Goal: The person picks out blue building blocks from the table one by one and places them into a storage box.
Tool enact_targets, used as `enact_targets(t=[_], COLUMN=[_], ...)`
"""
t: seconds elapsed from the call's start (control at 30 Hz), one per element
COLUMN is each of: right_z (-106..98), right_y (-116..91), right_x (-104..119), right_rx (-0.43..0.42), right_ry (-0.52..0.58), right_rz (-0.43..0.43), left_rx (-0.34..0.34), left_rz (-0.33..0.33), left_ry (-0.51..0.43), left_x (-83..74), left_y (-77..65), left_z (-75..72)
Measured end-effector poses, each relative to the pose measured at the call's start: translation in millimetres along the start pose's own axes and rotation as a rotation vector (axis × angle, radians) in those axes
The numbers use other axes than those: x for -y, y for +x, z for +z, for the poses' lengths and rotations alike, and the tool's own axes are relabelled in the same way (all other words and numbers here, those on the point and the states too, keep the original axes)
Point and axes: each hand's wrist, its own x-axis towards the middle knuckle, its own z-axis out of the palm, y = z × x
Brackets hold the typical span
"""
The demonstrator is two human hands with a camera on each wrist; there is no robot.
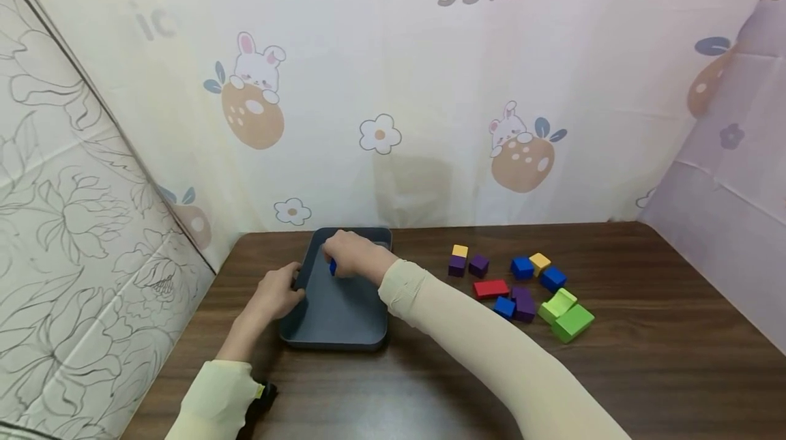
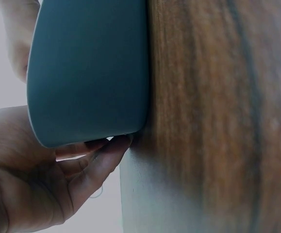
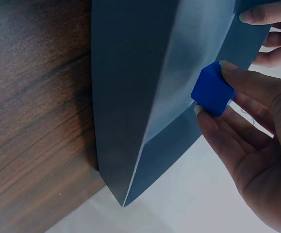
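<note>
Between thumb and fingertips my right hand [image 1: 355, 254] pinches a blue block [image 3: 212, 90], held over the far half of the dark grey tray [image 1: 344, 317]. In the head view only a small part of that block shows below the hand. My left hand [image 1: 278, 293] holds the tray's left side. Its thumb lies over the rim in the right wrist view, while the fingers rest along the outer wall. The left wrist view shows these fingers [image 2: 104, 162] close to the tabletop, by the tray's wall [image 2: 89, 77].
Right of the tray several loose blocks lie on the wooden table [image 1: 430, 385]: purple [image 1: 479, 265], yellow [image 1: 540, 262], blue [image 1: 522, 267], red [image 1: 490, 289] and green [image 1: 573, 323]. A printed curtain [image 1: 381, 181] hangs behind the table's far edge.
</note>
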Motion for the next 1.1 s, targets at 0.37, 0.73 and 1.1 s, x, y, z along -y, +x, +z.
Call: enact_targets(t=[0.37, 0.73, 1.1], right_z=[5, -2, -7], right_y=[3, -1, -19], right_x=[1, 4, -8], right_rx=[0.01, 0.026, 0.013], right_ry=[0.005, -0.012, -0.013], right_rz=[0.002, 0.012, 0.012], left_rx=[0.0, 0.008, 0.013], left_rz=[-0.002, -0.019, -0.024], left_ry=[-0.003, -0.011, -0.003], left_x=[-3.4, -2.4, -1.6], left_y=[-0.7, -1.2, 2.9], left_z=[-0.9, -1.8, -1.2])
